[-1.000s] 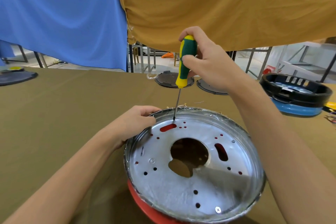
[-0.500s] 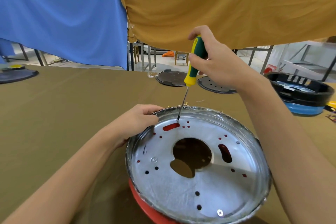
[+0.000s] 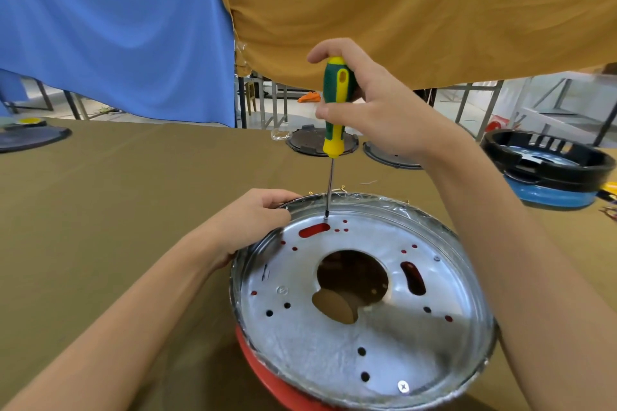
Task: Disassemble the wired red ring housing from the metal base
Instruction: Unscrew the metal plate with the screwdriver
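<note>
A round metal base [image 3: 334, 354] with a central hole and several small holes lies upside down on the table. Beneath it the red ring housing [image 3: 263, 374] shows at the near left edge and through the slots. My left hand [image 3: 253, 223] grips the base's far left rim. My right hand [image 3: 374, 110] holds a green and yellow screwdriver [image 3: 335, 107] nearly upright, its tip set on a spot at the far side of the base, just behind a red slot. One cross-head screw [image 3: 403, 386] sits near the front rim.
The table [image 3: 117, 210] is covered with an olive cloth. Two dark round plates [image 3: 307, 143] lie at the back centre. A black and blue housing [image 3: 547, 170] stands at the right, and a dark disc [image 3: 30, 137] at the far left. Blue and mustard cloths hang behind.
My right hand has swung the screwdriver handle from tilted right to nearly upright, with the tip staying on the same spot. The left hand keeps its hold on the rim.
</note>
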`<move>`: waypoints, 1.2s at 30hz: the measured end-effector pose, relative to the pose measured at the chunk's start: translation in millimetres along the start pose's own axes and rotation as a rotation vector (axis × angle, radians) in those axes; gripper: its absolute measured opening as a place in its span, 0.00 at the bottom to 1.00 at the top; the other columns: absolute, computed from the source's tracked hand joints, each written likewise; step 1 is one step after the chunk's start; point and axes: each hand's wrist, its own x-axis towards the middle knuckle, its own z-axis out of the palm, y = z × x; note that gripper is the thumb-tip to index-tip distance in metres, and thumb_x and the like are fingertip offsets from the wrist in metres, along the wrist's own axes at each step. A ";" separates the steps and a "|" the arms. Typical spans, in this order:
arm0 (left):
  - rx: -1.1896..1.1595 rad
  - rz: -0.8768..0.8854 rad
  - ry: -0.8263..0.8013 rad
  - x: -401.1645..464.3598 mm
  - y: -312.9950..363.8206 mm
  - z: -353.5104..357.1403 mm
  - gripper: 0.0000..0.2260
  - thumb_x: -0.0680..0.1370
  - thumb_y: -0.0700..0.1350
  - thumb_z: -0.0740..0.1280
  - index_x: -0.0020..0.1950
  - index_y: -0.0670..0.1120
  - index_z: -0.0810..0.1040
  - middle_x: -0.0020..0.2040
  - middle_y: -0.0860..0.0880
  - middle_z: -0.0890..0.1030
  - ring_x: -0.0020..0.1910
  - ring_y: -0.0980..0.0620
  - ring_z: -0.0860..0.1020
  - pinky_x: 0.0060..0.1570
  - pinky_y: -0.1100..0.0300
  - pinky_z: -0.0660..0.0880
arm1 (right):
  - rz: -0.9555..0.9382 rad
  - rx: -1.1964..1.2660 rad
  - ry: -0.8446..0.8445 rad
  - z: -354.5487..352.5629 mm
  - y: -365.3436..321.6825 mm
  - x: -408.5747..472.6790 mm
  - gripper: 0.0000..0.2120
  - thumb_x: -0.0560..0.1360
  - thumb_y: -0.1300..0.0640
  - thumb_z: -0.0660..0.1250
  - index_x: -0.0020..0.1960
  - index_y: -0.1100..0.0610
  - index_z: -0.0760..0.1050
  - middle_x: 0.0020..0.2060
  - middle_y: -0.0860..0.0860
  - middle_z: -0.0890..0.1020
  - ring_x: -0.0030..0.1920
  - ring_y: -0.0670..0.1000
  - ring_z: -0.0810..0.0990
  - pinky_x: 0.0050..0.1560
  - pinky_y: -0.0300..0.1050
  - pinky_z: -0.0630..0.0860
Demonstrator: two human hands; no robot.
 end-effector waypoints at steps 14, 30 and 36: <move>-0.053 -0.015 -0.011 -1.6 0.7 -1.0 0.17 0.79 0.38 0.61 0.55 0.58 0.82 0.47 0.48 0.86 0.44 0.46 0.86 0.44 0.54 0.83 | 0.032 0.098 0.217 3.4 15.3 4.0 0.13 0.77 0.62 0.68 0.59 0.51 0.74 0.53 0.55 0.79 0.53 0.57 0.82 0.55 0.56 0.81; -0.030 -0.013 -0.010 -2.1 0.2 -2.2 0.16 0.79 0.39 0.62 0.57 0.58 0.81 0.47 0.49 0.86 0.45 0.47 0.86 0.47 0.51 0.83 | 0.006 -0.046 0.147 -3.0 15.4 3.2 0.15 0.76 0.59 0.72 0.60 0.51 0.73 0.47 0.57 0.81 0.45 0.48 0.80 0.46 0.42 0.78; -0.054 0.009 -0.008 -2.4 -0.9 -2.1 0.18 0.78 0.38 0.61 0.54 0.58 0.83 0.48 0.49 0.86 0.46 0.47 0.85 0.45 0.54 0.83 | 0.117 0.238 0.080 -15.2 28.5 -2.8 0.16 0.79 0.64 0.67 0.65 0.53 0.71 0.50 0.62 0.76 0.47 0.47 0.80 0.50 0.46 0.82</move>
